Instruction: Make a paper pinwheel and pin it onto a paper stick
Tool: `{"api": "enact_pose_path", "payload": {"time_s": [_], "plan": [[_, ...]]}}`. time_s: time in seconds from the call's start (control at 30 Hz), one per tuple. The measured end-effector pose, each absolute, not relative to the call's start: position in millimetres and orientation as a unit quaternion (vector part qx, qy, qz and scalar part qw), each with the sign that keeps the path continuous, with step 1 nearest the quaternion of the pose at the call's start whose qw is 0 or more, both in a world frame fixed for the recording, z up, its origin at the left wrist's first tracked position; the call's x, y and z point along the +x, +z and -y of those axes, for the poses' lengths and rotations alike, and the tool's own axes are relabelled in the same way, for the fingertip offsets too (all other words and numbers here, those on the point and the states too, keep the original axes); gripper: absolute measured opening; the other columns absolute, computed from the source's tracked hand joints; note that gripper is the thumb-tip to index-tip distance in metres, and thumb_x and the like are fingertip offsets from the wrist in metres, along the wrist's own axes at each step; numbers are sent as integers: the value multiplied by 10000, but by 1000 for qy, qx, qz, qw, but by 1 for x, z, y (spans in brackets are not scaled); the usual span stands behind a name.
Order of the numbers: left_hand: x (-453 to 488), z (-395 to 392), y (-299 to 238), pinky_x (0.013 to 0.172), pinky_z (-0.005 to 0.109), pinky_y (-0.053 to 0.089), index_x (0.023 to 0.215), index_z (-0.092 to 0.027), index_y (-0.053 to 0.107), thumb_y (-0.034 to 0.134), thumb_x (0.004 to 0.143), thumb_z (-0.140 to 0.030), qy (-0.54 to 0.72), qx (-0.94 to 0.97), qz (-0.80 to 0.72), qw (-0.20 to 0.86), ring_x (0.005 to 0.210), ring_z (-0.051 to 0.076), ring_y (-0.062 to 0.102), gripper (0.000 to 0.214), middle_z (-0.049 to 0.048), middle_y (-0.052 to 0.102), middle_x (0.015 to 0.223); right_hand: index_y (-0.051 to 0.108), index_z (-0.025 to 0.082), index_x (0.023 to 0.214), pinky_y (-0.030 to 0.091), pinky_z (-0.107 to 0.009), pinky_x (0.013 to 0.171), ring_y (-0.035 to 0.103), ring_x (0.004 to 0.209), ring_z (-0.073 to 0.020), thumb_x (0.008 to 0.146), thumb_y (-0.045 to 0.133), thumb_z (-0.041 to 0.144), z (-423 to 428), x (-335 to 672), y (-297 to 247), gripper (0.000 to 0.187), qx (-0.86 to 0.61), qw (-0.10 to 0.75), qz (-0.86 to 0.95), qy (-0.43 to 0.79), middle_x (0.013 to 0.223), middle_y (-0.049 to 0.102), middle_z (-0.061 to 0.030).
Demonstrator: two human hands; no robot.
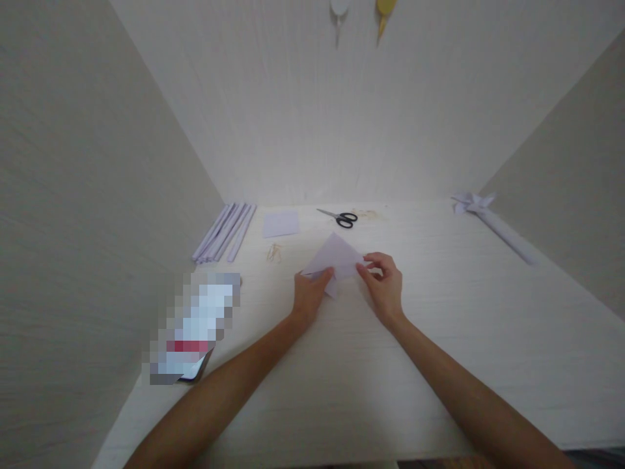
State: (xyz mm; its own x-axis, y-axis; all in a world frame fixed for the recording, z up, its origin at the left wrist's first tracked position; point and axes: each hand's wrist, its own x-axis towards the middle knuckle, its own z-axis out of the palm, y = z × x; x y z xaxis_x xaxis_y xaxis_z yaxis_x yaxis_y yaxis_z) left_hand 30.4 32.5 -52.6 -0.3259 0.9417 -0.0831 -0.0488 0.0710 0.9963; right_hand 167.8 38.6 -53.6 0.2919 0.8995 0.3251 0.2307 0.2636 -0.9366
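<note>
A pale lilac sheet of paper (pixel 336 253), partly folded with a peak pointing away from me, is between my two hands just over the table. My left hand (pixel 311 296) grips its left side, the thumb pressed on top; a small folded flap shows beside that thumb. At the right corner, my right hand (pixel 383 280) pinches the paper between thumb and fingers. Beyond the paper lie black-handled scissors (pixel 344 219), blades pointing left. A square lilac sheet (pixel 280 223) rests to their left, with a few thin rubber bands (pixel 274 253) in front of it.
Several rolled paper tubes (pixel 225 232) lie at the back left. A phone (pixel 198 326), its screen blurred out, is near my left forearm. At the right is a paper tube with a folded paper top (pixel 493 218). White (pixel 339 8) and yellow (pixel 385 8) hooks hang on the back wall.
</note>
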Motion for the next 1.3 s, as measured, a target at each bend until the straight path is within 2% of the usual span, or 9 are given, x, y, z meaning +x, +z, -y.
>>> {"api": "enact_pose_path", "payload": {"time_s": [0.17,0.3,0.5,0.7,0.87,1.0,1.13,1.23,1.3], "plan": [[31,-32,-52,507,234,452,688,-106,662,664,563,-310,565,382,-590,432,574,138,583,239,46,670,670,536,179,677,404,-259,568,519,717,-142,674,616,237,-38,169,-53,99,-530,608,557,201,787,538,-18],[32,-32,-51,507,235,452,692,-102,661,659,568,-301,563,384,-592,429,579,140,583,234,51,671,680,570,198,661,416,-300,620,528,693,-154,697,596,207,-32,167,-47,45,-507,613,587,152,705,556,-8],[33,-30,-46,491,239,443,684,-91,657,655,570,-325,547,398,-594,435,547,138,568,261,52,663,657,564,231,607,435,-341,608,525,680,-176,703,592,202,-19,164,-44,104,-490,611,620,52,716,544,-31],[35,-27,-42,468,225,417,660,-92,652,641,575,-301,521,428,-595,437,512,121,537,226,34,641,608,533,215,581,439,-366,635,519,722,-182,694,570,170,-19,165,-43,127,-453,555,697,41,855,561,-69],[31,-29,-43,426,210,366,587,-93,635,640,556,-258,481,472,-587,449,459,99,480,167,11,594,525,494,199,600,401,-373,714,549,770,-176,713,532,144,-29,180,-42,131,-383,464,794,87,1038,575,-79],[27,-33,-42,436,205,359,569,-103,635,636,536,-213,451,502,-574,463,463,93,475,115,3,591,527,501,201,611,408,-340,708,564,814,-183,737,538,217,-33,194,-36,132,-337,364,848,187,912,618,-65],[25,-34,-39,429,204,351,558,-111,638,627,529,-198,426,521,-568,474,448,91,469,93,-2,591,515,560,199,713,445,-307,628,564,687,-161,737,545,279,-32,201,-29,85,-368,388,787,307,769,605,-51],[24,-32,-38,441,205,362,565,-117,646,617,530,-187,412,533,-563,480,455,95,481,84,-3,602,524,573,194,836,455,-291,572,579,592,-146,750,526,283,-32,201,-29,133,-388,431,707,405,646,607,-16],[24,-31,-38,453,209,375,582,-121,656,607,533,-178,406,540,-557,483,462,100,492,90,-5,608,526,555,200,882,451,-267,514,589,546,-141,710,578,295,-33,201,-31,198,-399,453,649,462,614,617,3]]}}
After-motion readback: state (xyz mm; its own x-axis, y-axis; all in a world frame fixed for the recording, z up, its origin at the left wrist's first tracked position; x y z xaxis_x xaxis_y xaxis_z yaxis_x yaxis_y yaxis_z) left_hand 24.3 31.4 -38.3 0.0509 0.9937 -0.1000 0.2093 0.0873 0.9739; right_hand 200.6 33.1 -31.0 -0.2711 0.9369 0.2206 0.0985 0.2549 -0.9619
